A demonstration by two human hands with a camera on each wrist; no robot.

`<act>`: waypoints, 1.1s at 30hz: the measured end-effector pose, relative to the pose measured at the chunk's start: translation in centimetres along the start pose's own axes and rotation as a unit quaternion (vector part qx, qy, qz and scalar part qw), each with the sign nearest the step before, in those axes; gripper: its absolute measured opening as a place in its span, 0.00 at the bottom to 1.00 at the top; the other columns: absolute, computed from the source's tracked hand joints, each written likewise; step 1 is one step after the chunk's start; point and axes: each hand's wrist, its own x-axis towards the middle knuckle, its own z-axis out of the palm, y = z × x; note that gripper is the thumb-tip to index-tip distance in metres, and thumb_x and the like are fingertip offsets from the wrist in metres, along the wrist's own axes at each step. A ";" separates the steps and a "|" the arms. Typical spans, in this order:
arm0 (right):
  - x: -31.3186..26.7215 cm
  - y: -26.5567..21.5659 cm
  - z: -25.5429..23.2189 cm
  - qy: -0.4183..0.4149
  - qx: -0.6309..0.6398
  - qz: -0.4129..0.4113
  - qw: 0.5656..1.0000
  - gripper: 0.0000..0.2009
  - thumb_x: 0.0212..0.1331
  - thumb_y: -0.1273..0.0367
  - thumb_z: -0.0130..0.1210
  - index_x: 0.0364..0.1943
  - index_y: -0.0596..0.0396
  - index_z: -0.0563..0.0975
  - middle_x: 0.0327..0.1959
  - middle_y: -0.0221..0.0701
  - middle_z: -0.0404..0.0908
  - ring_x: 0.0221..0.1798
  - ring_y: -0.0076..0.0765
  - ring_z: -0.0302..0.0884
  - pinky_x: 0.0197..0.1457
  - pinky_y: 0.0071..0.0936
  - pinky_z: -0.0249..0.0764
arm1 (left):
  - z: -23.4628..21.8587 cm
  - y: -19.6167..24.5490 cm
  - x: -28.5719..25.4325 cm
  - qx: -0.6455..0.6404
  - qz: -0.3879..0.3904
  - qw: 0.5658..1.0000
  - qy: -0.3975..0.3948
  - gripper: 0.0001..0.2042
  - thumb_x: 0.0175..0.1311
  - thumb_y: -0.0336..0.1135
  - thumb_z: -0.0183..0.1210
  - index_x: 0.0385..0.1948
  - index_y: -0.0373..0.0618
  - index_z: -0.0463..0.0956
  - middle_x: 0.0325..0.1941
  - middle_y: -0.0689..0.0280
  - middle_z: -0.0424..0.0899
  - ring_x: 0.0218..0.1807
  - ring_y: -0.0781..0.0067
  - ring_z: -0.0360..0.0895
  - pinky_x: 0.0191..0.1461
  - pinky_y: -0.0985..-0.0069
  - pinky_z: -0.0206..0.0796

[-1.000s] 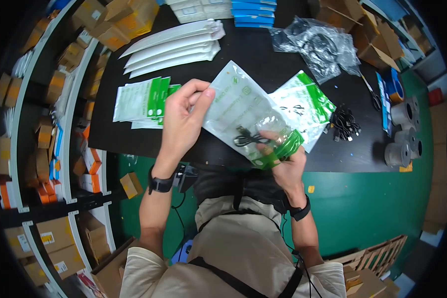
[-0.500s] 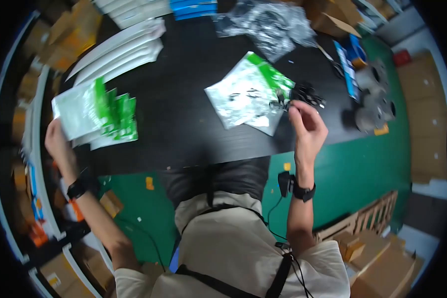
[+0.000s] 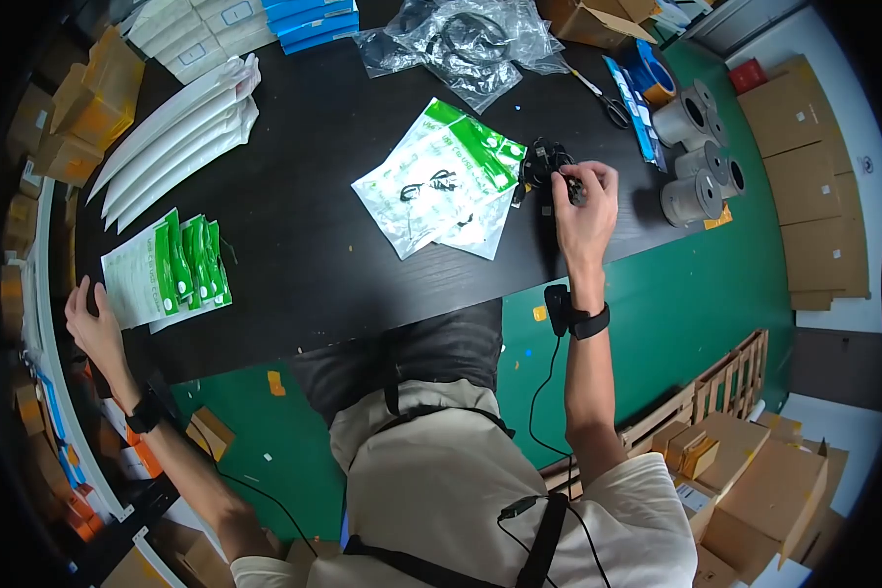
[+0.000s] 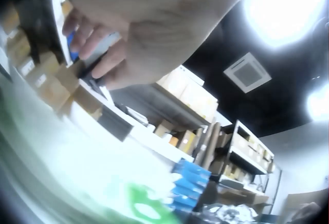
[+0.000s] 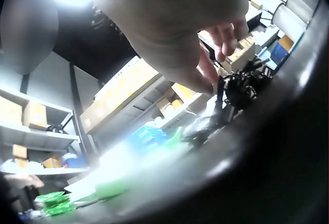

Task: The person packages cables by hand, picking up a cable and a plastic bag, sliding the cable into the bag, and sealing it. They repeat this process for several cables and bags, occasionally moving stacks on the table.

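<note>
On the right, my right hand (image 3: 588,220) curls its thumb and fingers at a pile of black cables (image 3: 539,167). In the right wrist view, thumb and fingertips are right at the tangled black cables (image 5: 244,88). At the far left, my left hand (image 3: 96,328) is beside a stack of green-and-white plastic bags (image 3: 132,279), its fingers loosely extended at the stack's outer edge. The left wrist view shows that hand (image 4: 149,34) above the blurred bags. Mid-table lie overlapping clear bags with green ends (image 3: 451,181), a coiled black cable showing in the upper one.
White padded mailers (image 3: 181,142) lie at the back left, near blue boxes (image 3: 309,20). Crumpled clear plastic (image 3: 470,54) is at the back. Scissors (image 3: 612,110), a blue tape roll (image 3: 652,73) and wire spools (image 3: 691,201) stand at the right. Shelving borders the table's left.
The bag with a coiled cable, held in both hands earlier, has left them. My left hand moved to the left stack and is now off the bags; my right hand moved to the cable pile.
</note>
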 end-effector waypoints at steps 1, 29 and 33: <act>0.0 -0.6 -0.1 -0.001 0.000 0.000 1.000 0.11 0.57 0.72 0.66 0.44 0.60 0.83 0.42 0.33 0.82 0.31 0.27 0.78 0.39 0.23 0.74 | -1.2 1.3 0.1 0.001 0.000 1.000 -0.001 0.19 0.71 0.43 0.58 0.58 0.46 0.80 0.55 0.56 0.81 0.57 0.60 0.78 0.62 0.69 0.67; -2.4 -9.1 -5.1 -0.371 0.566 0.249 0.693 0.14 0.61 0.80 0.61 0.52 0.61 0.78 0.36 0.27 0.82 0.22 0.09 0.67 0.20 0.13 0.58 | -5.7 30.8 -12.4 -0.783 -0.209 0.431 -0.396 0.19 0.72 0.30 0.57 0.61 0.33 0.69 0.59 0.53 0.80 0.57 0.75 0.79 0.57 0.77 0.71; -3.6 -10.3 -5.1 -0.294 0.508 0.229 0.777 0.13 0.61 0.80 0.63 0.49 0.63 0.78 0.36 0.28 0.83 0.21 0.10 0.68 0.20 0.13 0.60 | -6.1 30.0 -12.6 -0.792 -0.257 0.372 -0.411 0.14 0.73 0.28 0.56 0.56 0.32 0.73 0.53 0.57 0.84 0.51 0.78 0.81 0.53 0.80 0.72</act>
